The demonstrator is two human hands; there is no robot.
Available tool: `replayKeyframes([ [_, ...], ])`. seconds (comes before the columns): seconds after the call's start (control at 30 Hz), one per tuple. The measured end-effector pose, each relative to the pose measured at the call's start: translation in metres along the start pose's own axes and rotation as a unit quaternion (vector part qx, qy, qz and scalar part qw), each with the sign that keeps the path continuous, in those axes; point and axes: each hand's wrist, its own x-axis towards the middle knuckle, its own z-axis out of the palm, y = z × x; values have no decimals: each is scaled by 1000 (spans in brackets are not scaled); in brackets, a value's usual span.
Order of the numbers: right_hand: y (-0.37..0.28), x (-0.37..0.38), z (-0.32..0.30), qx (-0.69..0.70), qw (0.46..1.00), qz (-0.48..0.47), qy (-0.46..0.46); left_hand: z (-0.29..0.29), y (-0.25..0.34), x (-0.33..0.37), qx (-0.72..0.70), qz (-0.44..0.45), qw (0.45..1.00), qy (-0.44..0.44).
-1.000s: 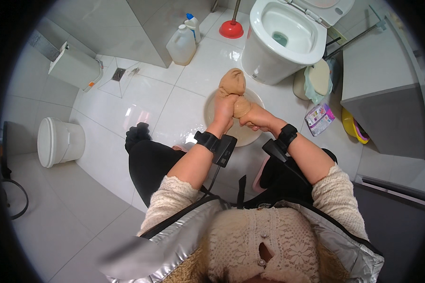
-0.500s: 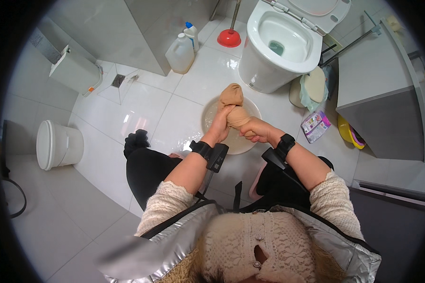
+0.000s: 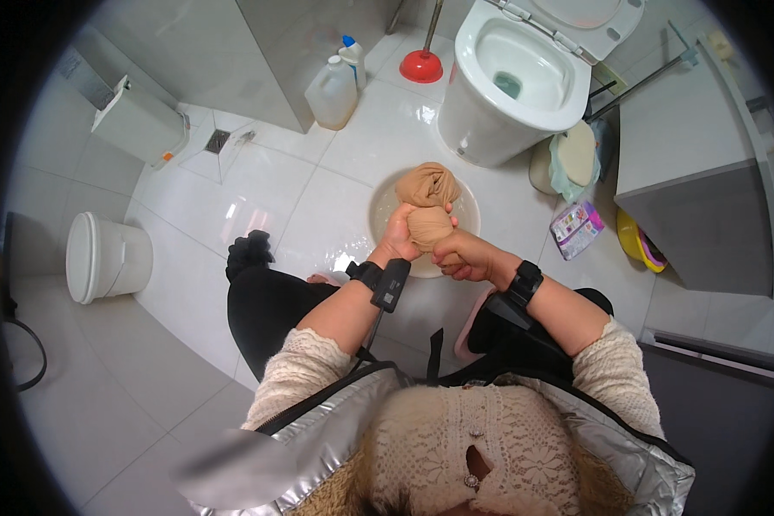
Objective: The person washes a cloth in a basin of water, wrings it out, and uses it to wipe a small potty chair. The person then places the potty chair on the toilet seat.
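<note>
A bunched tan cloth (image 3: 428,184), twisted at its middle, is held over a pale round basin (image 3: 468,206) with water in it. My left hand (image 3: 397,232) wraps the cloth from the left, palm turned upward, its fingertips showing on the far side. Gripping the near end of the cloth, my right hand (image 3: 471,255) is closed in a fist. Part of the cloth bulges out beyond my left hand. Black bands with small boxes sit on both wrists.
A white toilet (image 3: 512,95) with its lid up stands beyond the basin. Near it are a red plunger (image 3: 420,66), a plastic jug (image 3: 332,95), a bin (image 3: 573,159) and a purple packet (image 3: 576,230). A lidded white bucket (image 3: 107,258) stands left; a grey cabinet (image 3: 697,189) is right.
The cloth has come lower and nearer, its far end now drooping in a wider bundle. My left hand has rolled palm-up beneath it; my right hand keeps its grip.
</note>
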Motion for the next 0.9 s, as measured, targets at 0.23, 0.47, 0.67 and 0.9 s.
replayKeyframes([
  [0.23,-10,5,-52,-89,995,7,-53,7,1,14,137,21,967,212],
  [0.47,-36,-9,-59,77,951,-292,-65,28,-5,4,-69,-94,993,-25],
  [0.67,-42,6,-32,-169,926,-335,41,34,-20,2,91,-150,980,99],
  [0.9,-33,33,-28,-193,920,-281,197,29,-30,11,600,47,780,172],
])
